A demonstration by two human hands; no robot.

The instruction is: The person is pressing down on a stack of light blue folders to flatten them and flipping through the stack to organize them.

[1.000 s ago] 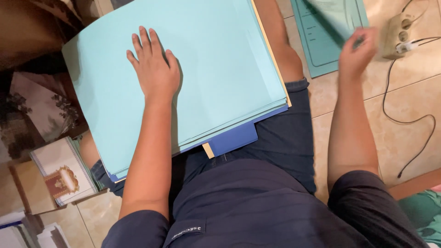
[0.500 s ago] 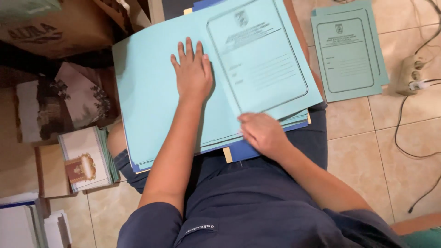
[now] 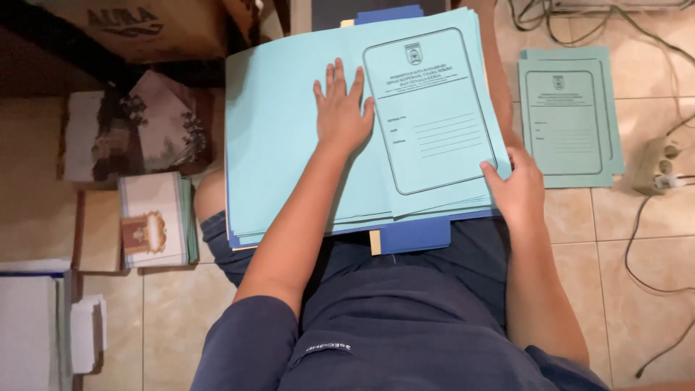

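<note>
Warm, fairly bright indoor light falls evenly from above, shadows soft, upper left corner dim, focus sharp throughout.

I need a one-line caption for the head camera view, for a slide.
Seated person's left hand presses flat on light blue folders stacked on the lap; right hand grips their right edge.

Cardboard box (image 3: 145, 29), power strip (image 3: 655, 166) — tiled floor (image 3: 181, 326).

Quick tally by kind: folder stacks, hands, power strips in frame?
Light blue folder stacks: 2, on the lap and on the floor
Hands: 2, left hand, right hand
Power strip: 1
Total: 5
</note>
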